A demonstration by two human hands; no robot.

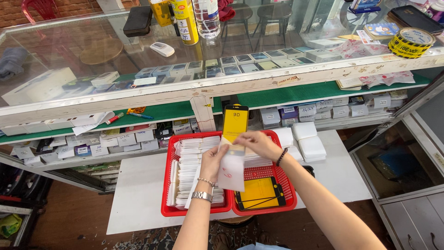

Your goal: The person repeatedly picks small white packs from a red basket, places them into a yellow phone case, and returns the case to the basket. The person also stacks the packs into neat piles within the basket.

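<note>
Left hand (213,162), wristwatch and bracelet on the wrist, fingers closed on a white paper sleeve (231,170) held upright over the middle of the baskets. Right hand (255,141), dark bead bracelet, pinches the yellow-and-black flat package (235,122) at its lower end, which sits at the sleeve's top opening; how deep it goes in is hard to tell.

Below: two red mesh baskets side by side on a white table (138,190). Left red basket (169,203) packed with white sleeves standing on edge. Right red basket (289,194) has more white sleeves at the back, and flat yellow-and-black packages (259,192) lying at the front. Stack of white packets (309,143) just right of the baskets.

Behind: glass counter (115,51), small boxes in rows on green shelves under it. Yellow-black tape roll (410,41) on counter top, far right. Yellow bottle (187,18) at the top centre.

Open table surface left and front-left of the baskets; table's right edge near a cabinet (407,203).
</note>
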